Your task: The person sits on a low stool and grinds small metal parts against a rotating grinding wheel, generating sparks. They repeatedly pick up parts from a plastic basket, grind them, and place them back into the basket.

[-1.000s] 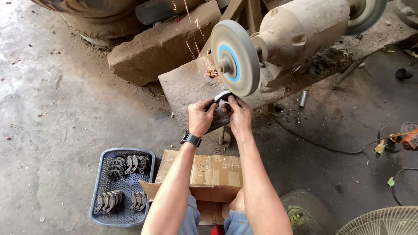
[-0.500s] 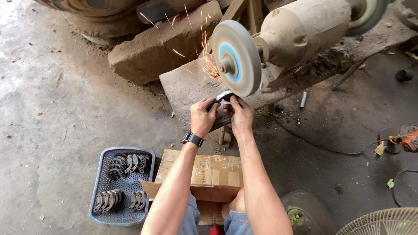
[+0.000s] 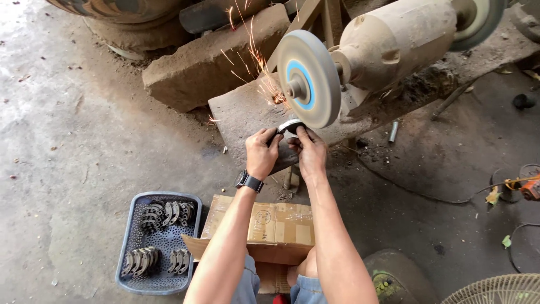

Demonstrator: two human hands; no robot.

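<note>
Both of my hands grip a small curved metal part and press it against the lower rim of a spinning grey grinding wheel. My left hand, with a black watch on its wrist, holds the part's left side. My right hand holds its right side. Orange sparks fly up and to the left from the contact point. The wheel sits on a dusty bench grinder motor.
A blue plastic basket with several similar curved metal parts lies at lower left. A cardboard box sits under my arms. Stone blocks stand behind the grinder. Cables and an orange tool lie at right, a fan guard at lower right.
My hands stay on the part at the wheel. The spray of sparks has grown larger and reaches higher to the upper left.
</note>
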